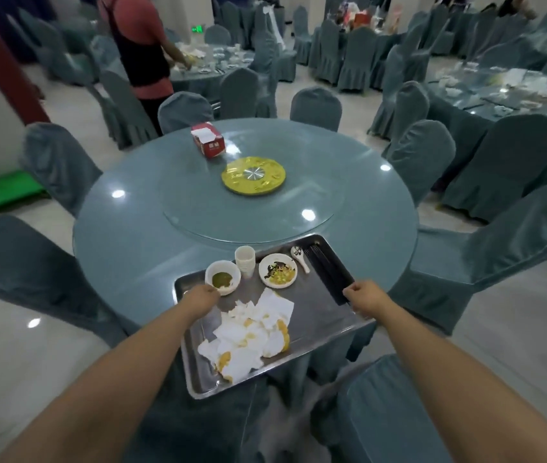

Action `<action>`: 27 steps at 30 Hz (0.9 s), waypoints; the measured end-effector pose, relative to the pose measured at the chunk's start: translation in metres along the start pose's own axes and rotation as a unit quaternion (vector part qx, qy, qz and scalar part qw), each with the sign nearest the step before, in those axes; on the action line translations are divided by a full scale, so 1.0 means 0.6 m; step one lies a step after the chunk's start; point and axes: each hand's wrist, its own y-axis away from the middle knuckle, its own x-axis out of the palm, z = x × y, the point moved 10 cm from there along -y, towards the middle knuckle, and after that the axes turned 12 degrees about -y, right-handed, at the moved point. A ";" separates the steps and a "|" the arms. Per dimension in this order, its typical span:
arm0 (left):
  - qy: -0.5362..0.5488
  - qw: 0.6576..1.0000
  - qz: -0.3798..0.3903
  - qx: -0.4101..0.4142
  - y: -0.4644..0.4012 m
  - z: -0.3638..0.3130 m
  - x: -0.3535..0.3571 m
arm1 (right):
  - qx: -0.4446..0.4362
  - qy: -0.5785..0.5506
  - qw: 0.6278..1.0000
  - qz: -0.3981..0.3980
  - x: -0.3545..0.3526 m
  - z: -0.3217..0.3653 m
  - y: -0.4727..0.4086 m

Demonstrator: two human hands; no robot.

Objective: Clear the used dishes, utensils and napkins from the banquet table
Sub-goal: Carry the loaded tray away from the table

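Round banquet table (pixel 125 235) under blue-grey cloth and glass top. A metal tray (pixel 315 315) sat on its near edge, the near end overhanging the rim.

Left hand (pixel 200 297) gripped the tray's left rim, fingers curled over the edge, just beside a white bowl (pixel 222 276) of greenish-brown sauce. Right hand (pixel 362 295) gripped the right rim, touching the near end of a bundle of black chopsticks (pixel 330 274) lying along that side. The two hands were well apart, one on each long side of the tray.

On the tray: the sauce bowl at far left; a stack of white paper cups (pixel 244 262) upright beside it; a small white plate (pixel 278 270) with yellow and dark food scraps; a white ceramic spoon (pixel 299 258) between plate and chopsticks. A heap of crumpled white napkins (pixel 252 335), stained yellow-orange, filled the near half.

Elsewhere on the table: glass lazy Susan (pixel 198 208) with a yellow hub (pixel 253 176); a red tissue box (pixel 208 140) at its far side. Covered chairs (pixel 425 155) ringed the table. A person in a red top and dark apron (pixel 141 45) stood at another table behind.
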 end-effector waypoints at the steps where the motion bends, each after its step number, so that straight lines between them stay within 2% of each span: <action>1: 0.011 1.000 0.000 -0.017 -0.008 0.017 -0.003 | 0.001 0.003 1.000 0.009 0.005 0.003 -0.015; 3: 0.022 0.999 -0.003 -0.044 -0.026 0.047 -0.008 | 0.003 0.002 1.000 0.026 0.017 0.009 -0.048; 6: 0.106 0.989 0.009 -0.104 -0.065 0.095 -0.007 | 0.021 -0.030 0.998 0.044 0.034 0.016 -0.107; 12: 0.246 0.950 0.062 -0.183 -0.166 0.169 0.001 | 0.127 -0.105 0.984 0.065 0.056 0.006 -0.223; 16: 0.271 0.934 0.060 -0.227 -0.213 0.199 0.005 | 0.163 -0.109 0.978 0.065 0.059 0.000 -0.300; 20: 0.285 0.916 0.016 -0.283 -0.245 0.251 0.013 | 0.185 -0.122 0.975 0.030 0.061 -0.017 -0.374; 24: 0.318 0.892 0.034 -0.320 -0.245 0.257 0.040 | 0.180 -0.126 0.975 -0.018 0.052 -0.034 -0.438; 27: 0.352 0.866 0.060 -0.350 -0.242 0.287 0.087 | 0.165 -0.070 0.983 -0.034 0.043 -0.035 -0.471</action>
